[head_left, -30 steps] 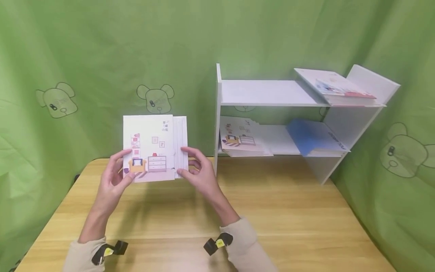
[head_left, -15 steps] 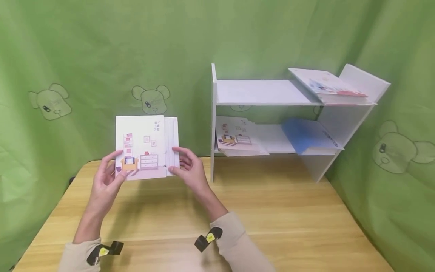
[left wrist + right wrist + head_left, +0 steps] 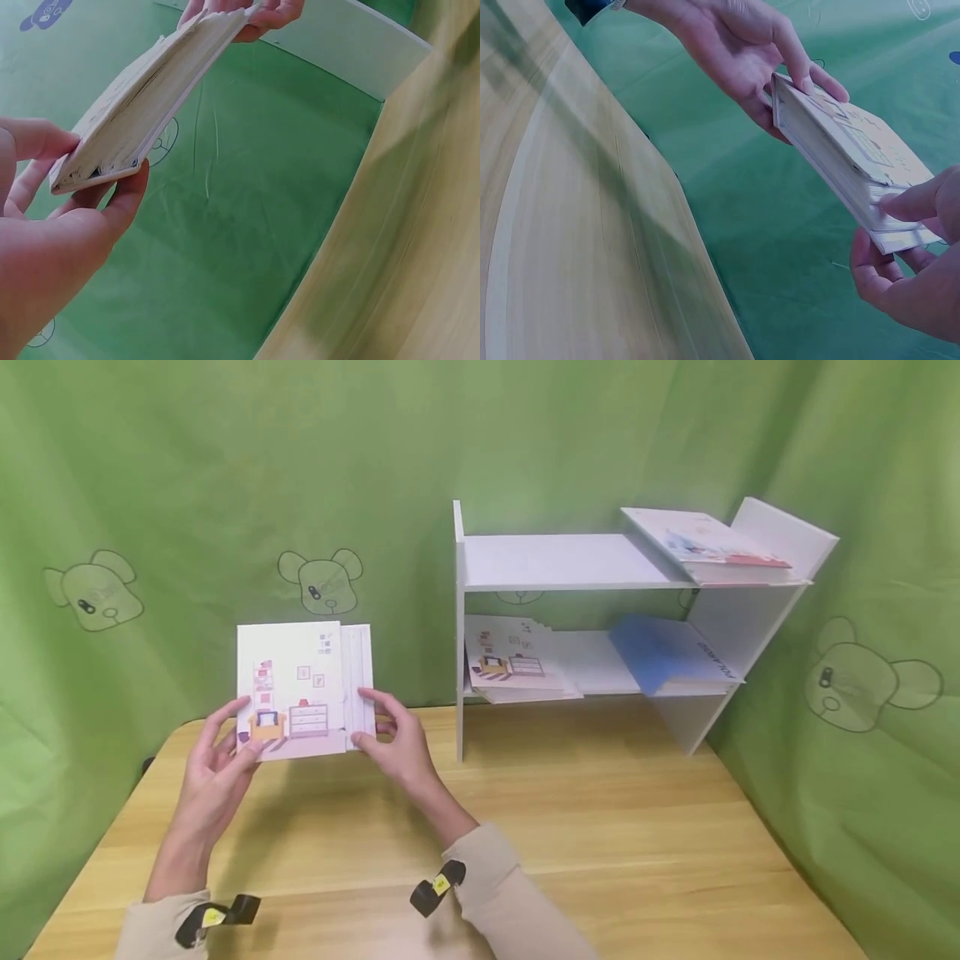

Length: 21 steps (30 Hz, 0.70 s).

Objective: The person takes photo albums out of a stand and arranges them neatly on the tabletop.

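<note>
Both hands hold up a thick white book [image 3: 288, 652] above the back left of the table. Its cover carries a drawing of an armchair and a chest of drawers. The left hand [image 3: 213, 768] pinches the spine side, thumb on the front and fingers behind. At the opposite edge the right hand [image 3: 401, 747] grips with its thumb on a pale strip that juts out past the cover. In the left wrist view the page block of the book [image 3: 142, 105] shows, slightly fanned. The right wrist view shows the right thumb [image 3: 911, 204] pressing on stepped layers at the edge.
A white two-tier shelf [image 3: 460, 635] stands at the back right of the wooden table [image 3: 600, 827]. Its lower tier bears similar armchair-cover books [image 3: 517, 660] and a blue-and-white book [image 3: 675, 656]. Another book [image 3: 712, 543] leans on the upper tier. Green curtain [image 3: 405, 435] surrounds the table.
The whole head view has shifted, so shelf, hands and book all appear further left. Both hands keep their grip on the book, which stays closed.
</note>
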{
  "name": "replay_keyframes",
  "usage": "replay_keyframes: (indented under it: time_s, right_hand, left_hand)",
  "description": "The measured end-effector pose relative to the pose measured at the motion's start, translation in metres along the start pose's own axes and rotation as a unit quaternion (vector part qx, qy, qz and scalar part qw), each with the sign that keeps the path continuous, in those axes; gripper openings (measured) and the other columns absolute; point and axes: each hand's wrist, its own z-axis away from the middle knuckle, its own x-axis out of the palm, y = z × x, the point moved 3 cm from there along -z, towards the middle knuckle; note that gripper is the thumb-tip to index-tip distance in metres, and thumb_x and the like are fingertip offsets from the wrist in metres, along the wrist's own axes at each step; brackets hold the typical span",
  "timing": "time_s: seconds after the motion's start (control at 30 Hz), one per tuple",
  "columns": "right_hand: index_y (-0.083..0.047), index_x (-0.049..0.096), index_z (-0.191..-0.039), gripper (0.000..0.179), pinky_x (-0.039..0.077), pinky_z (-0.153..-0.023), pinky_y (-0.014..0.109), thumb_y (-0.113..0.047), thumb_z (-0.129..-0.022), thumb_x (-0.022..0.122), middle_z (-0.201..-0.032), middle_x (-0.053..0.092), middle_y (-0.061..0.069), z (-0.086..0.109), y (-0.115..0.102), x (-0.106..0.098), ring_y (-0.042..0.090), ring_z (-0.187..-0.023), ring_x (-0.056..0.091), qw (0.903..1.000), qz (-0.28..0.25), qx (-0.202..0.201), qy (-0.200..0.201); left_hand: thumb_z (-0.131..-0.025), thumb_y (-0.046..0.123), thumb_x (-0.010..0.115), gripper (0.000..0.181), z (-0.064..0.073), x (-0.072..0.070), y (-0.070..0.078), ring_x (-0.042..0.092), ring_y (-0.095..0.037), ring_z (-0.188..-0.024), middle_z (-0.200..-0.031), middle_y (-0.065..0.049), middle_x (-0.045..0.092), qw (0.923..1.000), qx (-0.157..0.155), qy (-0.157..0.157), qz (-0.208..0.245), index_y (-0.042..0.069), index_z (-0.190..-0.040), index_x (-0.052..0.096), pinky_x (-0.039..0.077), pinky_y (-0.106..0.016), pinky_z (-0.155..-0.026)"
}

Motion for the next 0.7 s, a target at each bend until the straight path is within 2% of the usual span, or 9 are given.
replay_keyframes:
  time_s: [0.2,0.33,0.53,0.7]
  right_hand:
    - [-0.014,0.061,-0.142,0.067,0.064,-0.071,0.031,0.014,-0.082,0.073,-0.126,0.065,0.013,-0.002,0.004,0.003,0.022,-0.098,0.068,0.9999,0.001,0.004,0.01]
    - [-0.016,0.063,-0.14,0.066,0.063,-0.071,0.028,0.013,-0.082,0.074,-0.123,0.067,0.01,-0.003,0.013,0.005,0.02,-0.096,0.067,0.9995,0.019,0.004,0.026]
    - [-0.016,0.067,-0.135,0.062,0.062,-0.075,0.025,0.013,-0.082,0.075,-0.121,0.068,0.008,-0.002,0.028,0.011,0.022,-0.098,0.067,0.9986,0.023,0.011,0.047]
    - [-0.015,0.069,-0.132,0.058,0.062,-0.075,0.024,0.012,-0.08,0.077,-0.12,0.069,0.006,-0.002,0.034,0.018,0.016,-0.095,0.067,0.9978,0.018,0.018,0.062]
  left_hand:
    - [-0.101,-0.016,0.044,0.062,-0.002,-0.003,-0.004,0.06,-0.018,-0.123,-0.143,-0.011,0.046,0.9999,0.001,0.008,0.009,0.006,-0.158,0.033,0.048,-0.029,-0.106]
    - [-0.1,-0.016,0.046,0.062,-0.003,-0.006,-0.008,0.062,-0.017,-0.121,-0.14,-0.009,0.05,0.9998,-0.008,0.012,0.009,0.006,-0.157,0.035,0.05,-0.029,-0.104]
    - [-0.099,-0.018,0.047,0.064,0.0,-0.011,-0.012,0.063,-0.016,-0.118,-0.139,-0.008,0.05,0.9995,-0.027,0.016,0.002,0.007,-0.157,0.035,0.051,-0.028,-0.102]
    - [-0.097,-0.02,0.048,0.068,0.003,-0.017,-0.012,0.063,-0.015,-0.118,-0.139,-0.007,0.049,0.9994,-0.032,0.013,0.005,0.008,-0.157,0.034,0.052,-0.026,-0.101]
